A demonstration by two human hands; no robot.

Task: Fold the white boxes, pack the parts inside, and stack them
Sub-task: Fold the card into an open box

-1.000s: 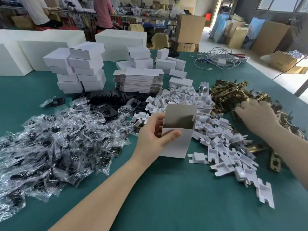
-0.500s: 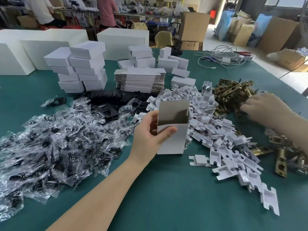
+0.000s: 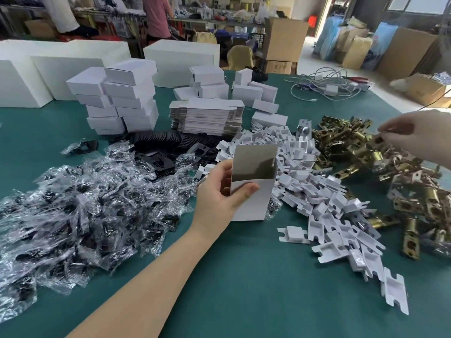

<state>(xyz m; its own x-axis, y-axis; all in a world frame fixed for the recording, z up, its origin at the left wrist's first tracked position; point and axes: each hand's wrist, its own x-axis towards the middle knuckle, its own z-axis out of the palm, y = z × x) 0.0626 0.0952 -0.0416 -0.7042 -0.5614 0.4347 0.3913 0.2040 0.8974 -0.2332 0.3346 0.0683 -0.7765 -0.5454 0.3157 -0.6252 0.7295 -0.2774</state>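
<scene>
Packing workshop or small factory floor. Green-covered work table (image 3: 244,301) holds bulk heaps of brass latch parts (image 3: 361,152), bagged hardware (image 3: 73,215), flat box blanks (image 3: 207,118). Cardboard cartons (image 3: 285,40) stacked behind.

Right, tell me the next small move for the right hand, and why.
Probably carry the brass latch over and drop it into the open white box. The right hand has its fingers pinched on a latch at the brass pile, and the left hand holds the box upright on the table, top flap up and nothing visible inside from this angle.
</scene>
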